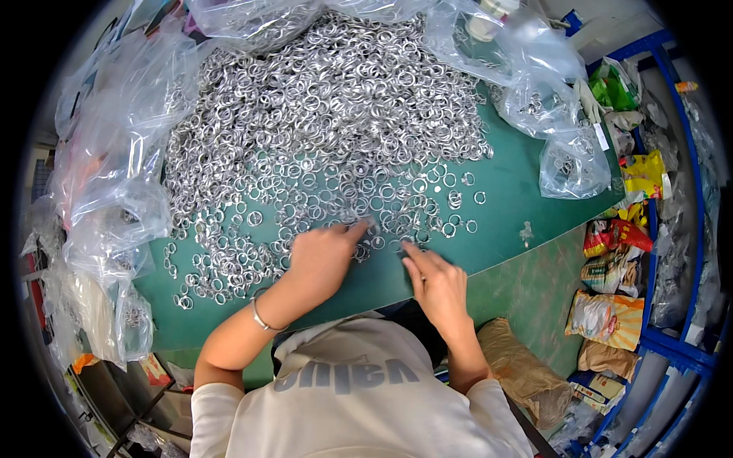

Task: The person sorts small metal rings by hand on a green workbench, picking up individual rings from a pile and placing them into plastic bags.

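A wide heap of silver metal rings covers the far part of the green table, thinning into loose rings towards me. My left hand, with a bangle on its wrist, is at the heap's near edge, fingers curled and index finger reaching forward. At its fingertips is a slightly blurred ring, which it seems to pinch. My right hand is nearer the table's front edge, thumb and index finger apart. Its index fingertip is beside another ring, and I see nothing held in that hand.
Clear plastic bags line the left side. More bags with rings inside lie at the right and far edges. A blue shelf frame with colourful packets stands at right. A brown sack rests on the floor beside me.
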`<move>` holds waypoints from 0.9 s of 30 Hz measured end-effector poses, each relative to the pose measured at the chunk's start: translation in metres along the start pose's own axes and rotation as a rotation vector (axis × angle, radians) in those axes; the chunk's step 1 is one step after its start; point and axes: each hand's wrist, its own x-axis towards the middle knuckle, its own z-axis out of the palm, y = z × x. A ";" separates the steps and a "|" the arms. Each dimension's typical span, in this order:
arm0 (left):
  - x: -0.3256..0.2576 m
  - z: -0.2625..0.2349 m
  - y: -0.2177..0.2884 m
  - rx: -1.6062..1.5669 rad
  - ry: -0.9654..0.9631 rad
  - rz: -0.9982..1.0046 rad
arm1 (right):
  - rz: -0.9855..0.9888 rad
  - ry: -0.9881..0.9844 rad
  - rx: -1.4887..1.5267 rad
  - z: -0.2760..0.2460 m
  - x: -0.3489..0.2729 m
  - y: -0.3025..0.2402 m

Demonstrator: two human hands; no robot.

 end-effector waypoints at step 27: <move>-0.031 0.011 0.041 -2.802 -0.102 -0.402 | -0.583 0.307 0.425 0.021 0.015 -0.072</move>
